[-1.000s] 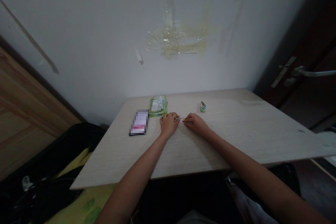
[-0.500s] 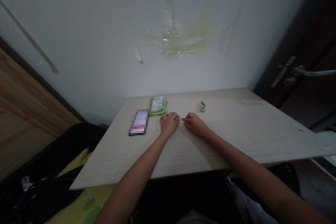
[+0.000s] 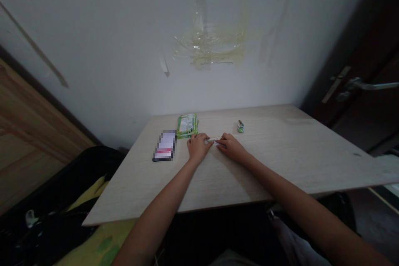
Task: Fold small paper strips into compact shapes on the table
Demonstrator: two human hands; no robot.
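A small, thin, pale strip with faint markings [image 3: 214,138] stretches between my two hands, low over the table. My left hand [image 3: 198,147] is closed on its left end, thumb and fingers pinched together. The right end is pinched by the fingers of my right hand [image 3: 231,146]. What the strip is made of is too small to tell. Just behind my left hand lies a flat green and white packet [image 3: 187,125]. A small crumpled green and white wrapper [image 3: 240,126] sits beyond my right hand.
A phone with a blurred-out screen [image 3: 165,145] lies left of my hands on the pale wooden table [image 3: 149,191]. The wall [image 3: 131,50] with old tape [image 3: 215,45] stands behind the table's back edge. A dark door with a metal handle [image 3: 370,86] is at the right.
My left hand has shifted slightly left, and more of the strip shows between my hands. My right hand has hardly moved. The packet, wrapper and phone stay in place.
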